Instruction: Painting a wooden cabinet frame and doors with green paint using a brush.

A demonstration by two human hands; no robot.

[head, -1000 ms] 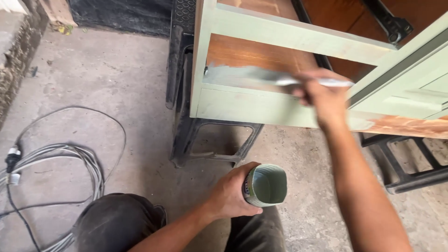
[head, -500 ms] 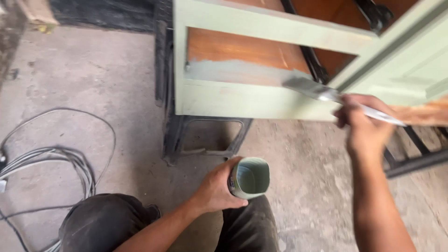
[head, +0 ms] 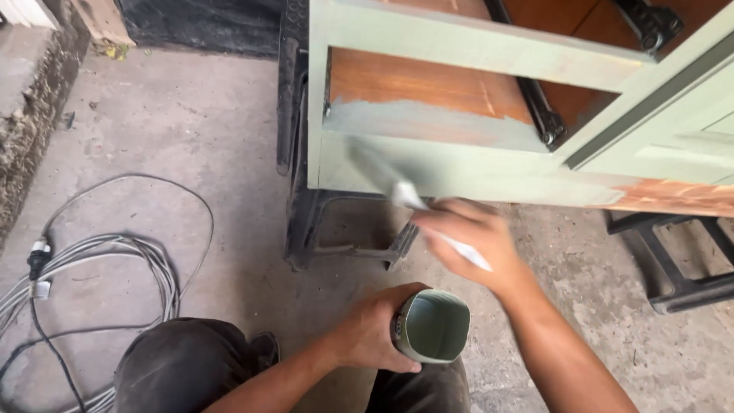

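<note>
My left hand (head: 371, 330) grips a small squashed cup (head: 433, 326) with pale green paint inside, held low between my knees. My right hand (head: 470, 241) holds a paintbrush (head: 397, 187) with a white handle, blurred by motion, its bristles against the front lower rail of a wooden door frame (head: 459, 164). The frame is partly painted pale green, with bare brown wood panels showing. It lies flat on dark metal stands (head: 302, 206).
Grey and black cables (head: 92, 268) lie coiled on the concrete floor at the left. A stone kerb (head: 30, 145) runs along the far left. Another dark metal stand (head: 680, 268) sits at the right. My dark trouser knee (head: 180, 367) is at bottom left.
My right hand with the brush has swept from the right side of the frame toward the left and lower, along the front rail. The cup in my left hand has stayed nearly still.
</note>
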